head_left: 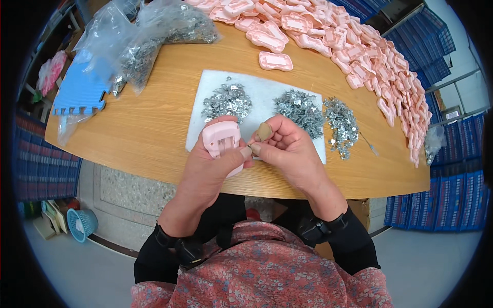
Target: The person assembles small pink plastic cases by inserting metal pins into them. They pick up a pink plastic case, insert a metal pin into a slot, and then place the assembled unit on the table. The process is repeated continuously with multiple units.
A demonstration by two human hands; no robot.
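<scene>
My left hand (208,167) is closed round a pale pink plastic casing (221,136), whose oblong recess, like a battery bay, faces up. Beside the casing's right edge, my right hand (287,154) pinches thumb and finger together against my left thumb tip. Whatever tiny piece is between them is too small to make out. A tan finger cover (264,132) sits on one right fingertip. Just beyond my hands, a white foam sheet (262,84) carries a heap of small flat metal pieces (227,101) at left and a heap of metal springs or clips (299,110) at right.
Another small metal heap (341,126) lies on the wooden table (154,128) right of the sheet, near a thin tool (368,143). Many pink casings (354,51) pile along the far right edge. Plastic bags of metal parts (141,59) and a blue foam mat (82,87) lie left.
</scene>
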